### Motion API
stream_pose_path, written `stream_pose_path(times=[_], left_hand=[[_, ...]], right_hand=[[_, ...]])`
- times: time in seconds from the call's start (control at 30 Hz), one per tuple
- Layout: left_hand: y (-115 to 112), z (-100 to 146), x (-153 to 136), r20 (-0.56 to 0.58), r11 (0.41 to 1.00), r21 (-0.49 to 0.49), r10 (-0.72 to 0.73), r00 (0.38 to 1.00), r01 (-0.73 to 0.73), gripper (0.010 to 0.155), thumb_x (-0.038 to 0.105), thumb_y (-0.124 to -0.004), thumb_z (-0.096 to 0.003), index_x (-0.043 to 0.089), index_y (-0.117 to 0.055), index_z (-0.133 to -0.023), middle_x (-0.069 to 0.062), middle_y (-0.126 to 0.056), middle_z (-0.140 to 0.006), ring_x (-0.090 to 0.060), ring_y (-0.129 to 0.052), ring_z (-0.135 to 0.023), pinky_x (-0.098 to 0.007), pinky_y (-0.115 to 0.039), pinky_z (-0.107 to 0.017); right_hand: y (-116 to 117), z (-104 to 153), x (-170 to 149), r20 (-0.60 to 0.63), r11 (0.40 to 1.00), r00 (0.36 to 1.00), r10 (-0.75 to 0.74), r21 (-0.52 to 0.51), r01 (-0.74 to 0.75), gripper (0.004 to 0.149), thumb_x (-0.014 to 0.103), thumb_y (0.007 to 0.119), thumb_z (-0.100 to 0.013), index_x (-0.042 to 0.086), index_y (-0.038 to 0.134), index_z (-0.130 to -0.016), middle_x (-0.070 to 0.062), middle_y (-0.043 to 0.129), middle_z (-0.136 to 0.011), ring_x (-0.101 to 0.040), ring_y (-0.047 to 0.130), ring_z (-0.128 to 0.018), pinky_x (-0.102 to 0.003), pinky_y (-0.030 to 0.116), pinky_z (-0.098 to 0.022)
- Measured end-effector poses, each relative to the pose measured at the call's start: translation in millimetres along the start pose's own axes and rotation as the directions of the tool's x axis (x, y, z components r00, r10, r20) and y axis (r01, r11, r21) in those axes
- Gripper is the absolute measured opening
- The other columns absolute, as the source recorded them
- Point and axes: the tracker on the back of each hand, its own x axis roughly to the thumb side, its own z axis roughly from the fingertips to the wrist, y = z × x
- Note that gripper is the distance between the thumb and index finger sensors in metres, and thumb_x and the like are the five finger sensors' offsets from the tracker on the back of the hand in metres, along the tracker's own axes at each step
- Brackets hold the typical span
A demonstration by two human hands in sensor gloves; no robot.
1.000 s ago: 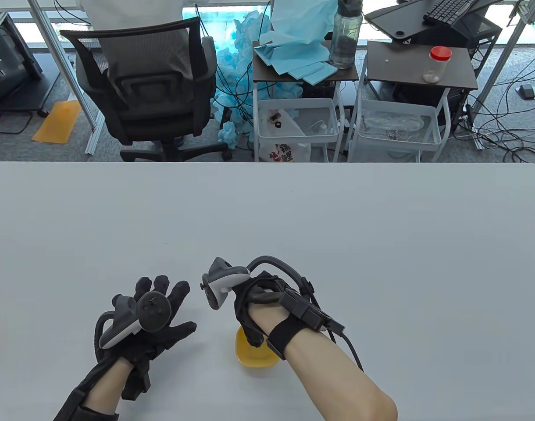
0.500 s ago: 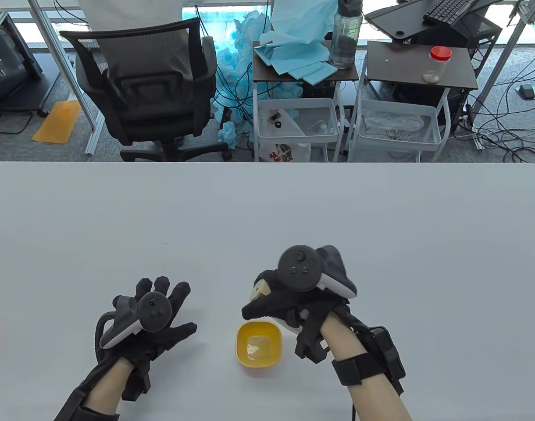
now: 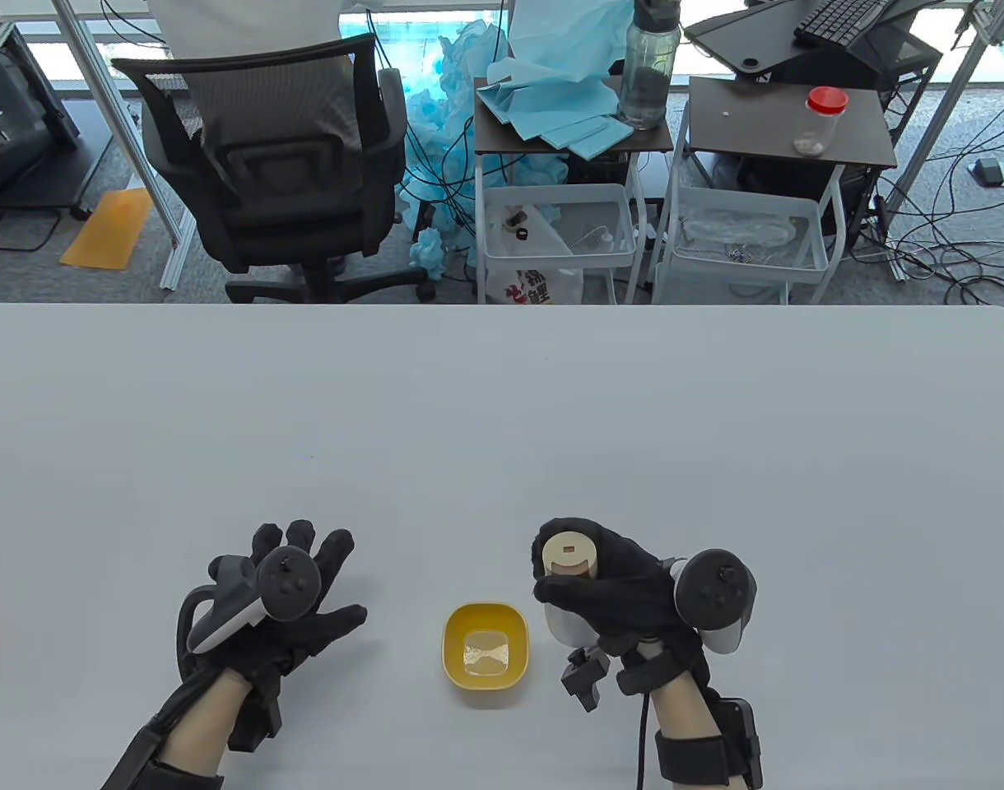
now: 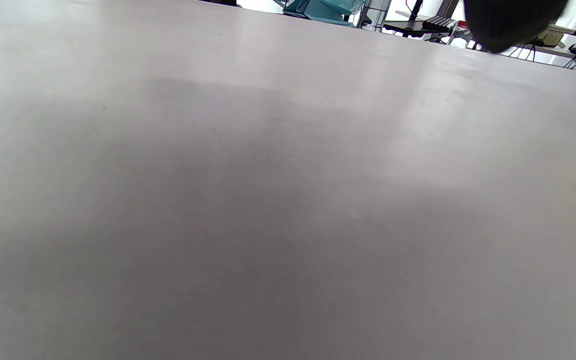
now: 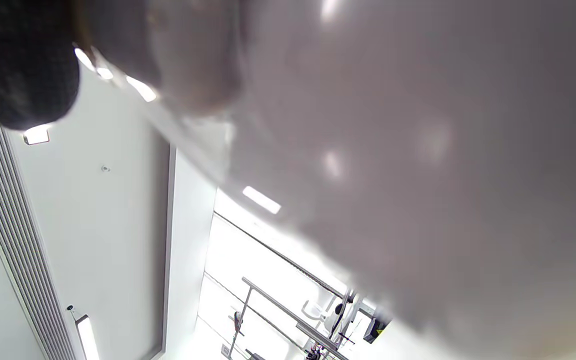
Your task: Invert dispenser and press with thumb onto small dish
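Small dish (image 3: pixel 485 654), yellow, sits near the front edge of the tabletop (image 3: pixel 502 395); a pale, glossy deposit is seen in its well. A second ago the dish was covered by the right hand (image 3: pixel 625 601), with the dispenser (image 3: pixel 569 588) tipped over it; since then the hand has been swung out to the right and the dispenser turned upright. It is now gripped by curled fingers, tan cap up, just right of the dish and apart from it. Whether its base touches the tabletop cannot be told. The pressing step is judged done, with set-down likely next.

Left hand (image 3: pixel 288 601) is unchanged: fingers spread, nothing held, left of the dish. In the right wrist view only blur is given.

Beyond the hands, a broad stretch of tabletop lies open to the far edge. Past that edge a chair (image 3: pixel 280 156) and carts (image 3: pixel 650 164) are noted, well apart.
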Motion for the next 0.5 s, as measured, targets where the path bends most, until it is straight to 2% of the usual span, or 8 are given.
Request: stream_pose_path(times=[0.27, 0.37, 0.4, 0.43, 0.5], left_hand=[[1, 0, -1, -0.002, 1.000, 0.002, 0.003, 1.000, -0.003, 0.083, 0.078, -0.064, -0.0515, 0.050, -0.013, -0.110, -0.002, -0.010, -0.126, -0.047, -0.008, -0.117, -0.083, -0.018, -0.068], [1, 0, -1, 0.000, 1.000, 0.005, 0.006, 1.000, -0.006, 0.083, 0.078, -0.065, -0.0513, 0.049, -0.013, -0.110, -0.002, -0.010, -0.126, -0.047, -0.008, -0.117, -0.083, -0.018, -0.068], [1, 0, -1, 0.001, 1.000, 0.005, 0.008, 1.000, -0.008, 0.083, 0.078, -0.064, -0.0513, 0.049, -0.013, -0.110, -0.002, -0.010, -0.126, -0.047, -0.008, -0.117, -0.083, -0.018, -0.068], [1, 0, -1, 0.001, 1.000, 0.006, 0.009, 1.000, -0.009, 0.083, 0.078, -0.064, -0.0513, 0.049, -0.013, -0.110, -0.002, -0.010, -0.126, -0.047, -0.008, -0.117, -0.084, -0.018, -0.068], [1, 0, -2, 0.002, 1.000, 0.008, 0.014, 1.000, -0.014, 0.083, 0.078, -0.064, -0.0513, 0.050, -0.013, -0.110, -0.002, -0.010, -0.126, -0.047, -0.008, -0.117, -0.084, -0.018, -0.068]], right_hand=[[0, 1, 4, 0.019, 1.000, 0.999, 0.026, 0.013, -0.027, 0.078, 0.072, 0.082, -0.037, 0.010, 0.081, -0.086, -0.017, 0.091, -0.075, -0.036, 0.100, -0.055, -0.053, 0.082, -0.047], [1, -4, 11, 0.017, 0.997, 0.999, 0.040, 0.068, -0.041, 0.078, 0.071, 0.083, -0.037, 0.009, 0.082, -0.085, -0.018, 0.092, -0.074, -0.037, 0.100, -0.054, -0.054, 0.081, -0.046], [1, -7, 16, -0.017, 0.993, 0.996, 0.085, 0.083, -0.083, 0.078, 0.070, 0.084, -0.037, 0.008, 0.082, -0.085, -0.019, 0.092, -0.073, -0.038, 0.100, -0.054, -0.055, 0.081, -0.045], [1, -10, 19, -0.054, 0.986, 0.990, 0.130, 0.112, -0.124, 0.078, 0.069, 0.085, -0.037, 0.007, 0.083, -0.085, -0.020, 0.092, -0.073, -0.039, 0.100, -0.053, -0.055, 0.081, -0.045], [4, -21, 27, -0.085, 0.929, 0.963, 0.255, 0.299, -0.219, 0.078, 0.069, 0.085, -0.037, 0.007, 0.083, -0.085, -0.020, 0.092, -0.073, -0.039, 0.100, -0.053, -0.056, 0.081, -0.045]])
